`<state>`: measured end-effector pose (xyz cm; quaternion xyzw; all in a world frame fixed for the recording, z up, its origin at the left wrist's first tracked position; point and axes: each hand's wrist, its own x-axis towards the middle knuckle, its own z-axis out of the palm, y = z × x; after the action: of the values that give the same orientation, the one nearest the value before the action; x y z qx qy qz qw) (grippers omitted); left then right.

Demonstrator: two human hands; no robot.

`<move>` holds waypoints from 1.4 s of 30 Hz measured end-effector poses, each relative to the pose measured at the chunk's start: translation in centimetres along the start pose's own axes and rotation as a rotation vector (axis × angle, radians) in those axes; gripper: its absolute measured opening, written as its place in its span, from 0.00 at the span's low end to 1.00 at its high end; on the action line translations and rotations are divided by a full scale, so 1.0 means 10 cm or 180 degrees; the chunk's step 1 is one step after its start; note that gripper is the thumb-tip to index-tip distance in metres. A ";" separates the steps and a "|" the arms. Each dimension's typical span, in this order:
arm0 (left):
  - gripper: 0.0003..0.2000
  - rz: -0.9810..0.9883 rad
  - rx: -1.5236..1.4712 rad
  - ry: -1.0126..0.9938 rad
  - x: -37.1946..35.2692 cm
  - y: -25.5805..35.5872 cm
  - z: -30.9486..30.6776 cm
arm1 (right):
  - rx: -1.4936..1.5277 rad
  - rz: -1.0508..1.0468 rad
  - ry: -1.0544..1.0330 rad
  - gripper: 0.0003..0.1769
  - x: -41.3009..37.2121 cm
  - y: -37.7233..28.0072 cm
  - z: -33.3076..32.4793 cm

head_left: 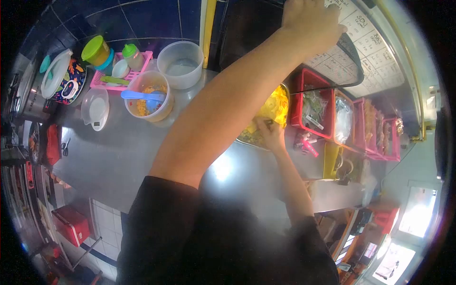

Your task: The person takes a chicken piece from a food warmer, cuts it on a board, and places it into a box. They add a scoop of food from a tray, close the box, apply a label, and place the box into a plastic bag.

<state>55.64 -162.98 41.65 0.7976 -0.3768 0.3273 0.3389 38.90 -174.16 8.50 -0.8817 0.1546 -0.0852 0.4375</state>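
My left hand (313,26) reaches far up to the top right, its fingers curled closed beside a dark-rimmed panel (358,71) in front of the handwritten white chart (375,52). What it grips is too unclear to make out. Lower down, my right hand (271,135) is at a round metal container whose contents are bright yellow on top (276,107) and greenish-brown below. Its fingers are bent together against the contents, and anything between them is hidden. My left forearm passes over the counter and covers part of the container.
On the metal counter (109,156) at left stand a tub with orange food (161,111), a clear tub (180,76), a pink basket (149,57) and a small scale (96,111). Right of the container are a red bin (297,111) and pink baskets (375,154).
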 end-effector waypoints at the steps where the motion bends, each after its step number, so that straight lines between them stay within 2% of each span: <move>1: 0.18 0.0010 0.0006 -0.0002 0.00 0.00 0.00 | -0.0239 -0.0082 0.0067 0.16 0.03 -0.08 0.00; 4: 0.18 -0.0013 -0.0021 -0.0014 0.01 0.03 0.00 | -0.0073 -0.0104 -0.0090 0.15 0.10 -0.32 -0.08; 8: 0.18 0.0006 -0.0065 -0.0079 0.01 0.03 -0.02 | 0.0138 -0.0006 -0.0250 0.15 0.21 -0.11 0.05; 10: 0.18 -0.0047 -0.0043 -0.0121 0.02 0.00 -0.04 | 0.0390 -0.0649 -0.0497 0.16 0.15 0.06 0.15; 11: 0.18 -0.0044 -0.0045 -0.0138 0.02 0.00 -0.04 | 0.0381 -0.0646 -0.0532 0.16 0.06 -0.12 0.10; 13: 0.18 -0.0061 -0.0055 -0.0160 0.01 -0.01 -0.02 | 0.0224 -0.0079 -0.1250 0.16 -0.12 -0.49 -0.04; 14: 0.18 -0.0041 0.0012 -0.0086 0.03 -0.03 0.00 | 0.0214 -0.0070 -0.1259 0.16 -0.11 -0.59 -0.08; 16: 0.18 0.0003 0.0052 -0.0020 0.03 -0.01 0.02 | 0.0272 0.1007 -0.1565 0.17 -0.07 -0.71 -0.14; 17: 0.18 0.0005 0.0008 0.0036 0.02 -0.02 0.00 | 0.0274 0.1010 -0.1538 0.17 -0.05 -0.58 -0.13; 19: 0.18 0.0032 -0.0048 0.0102 0.03 -0.02 -0.03 | 0.1697 0.1428 -0.1449 0.17 0.00 -0.34 -0.08; 23: 0.19 0.0017 -0.0023 -0.0087 0.05 -0.03 -0.04 | 0.2253 0.1924 -0.1015 0.18 0.05 -0.30 -0.12; 25: 0.19 -0.0018 -0.0031 -0.0162 0.04 -0.05 -0.06 | 0.1718 0.0741 -0.0553 0.17 0.16 -0.31 -0.19; 26: 0.19 -0.0002 -0.0056 -0.0184 0.05 -0.05 -0.07 | 0.1720 0.0749 -0.0564 0.17 0.20 -0.32 -0.21; 28: 0.19 0.0035 -0.0090 -0.0217 0.04 -0.04 -0.05 | -0.0454 -0.0460 -0.0286 0.16 0.29 -0.35 -0.24; 29: 0.19 0.0045 -0.0032 -0.0044 0.03 -0.04 -0.02 | -0.0451 -0.0451 -0.0271 0.16 0.31 -0.31 -0.22; 31: 0.19 0.0066 0.0024 0.0130 0.03 -0.02 0.00 | -0.2095 -0.1419 -0.0597 0.13 0.35 -0.15 -0.08; 32: 0.19 0.0033 -0.0010 0.0081 0.03 -0.02 -0.01 | -0.2089 -0.1419 -0.0600 0.13 0.37 0.00 0.00; 34: 0.19 -0.0038 -0.0017 0.0031 0.02 -0.04 -0.04 | -0.2703 -0.1388 -0.0820 0.12 0.39 0.22 0.16; 35: 0.19 -0.0050 -0.0100 -0.0090 0.03 -0.05 -0.06 | -0.2699 -0.1412 -0.0843 0.12 0.36 0.06 0.11; 37: 0.19 -0.0079 -0.0170 -0.0201 0.03 -0.06 -0.07 | -0.0986 -0.0234 -0.0662 0.15 0.23 -0.28 -0.07; 41: 0.19 0.0004 -0.0112 0.0075 0.01 -0.08 -0.03 | -0.0625 0.0071 -0.0841 0.17 -0.10 -0.49 -0.10; 42: 0.19 0.0047 -0.0065 0.0164 0.00 -0.07 -0.01 | -0.0367 -0.0322 -0.0666 0.17 -0.17 -0.45 -0.02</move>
<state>56.20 -162.51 41.46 0.7825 -0.3771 0.3464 0.3541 38.19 -171.16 12.21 -0.9161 0.0680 -0.0057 0.3950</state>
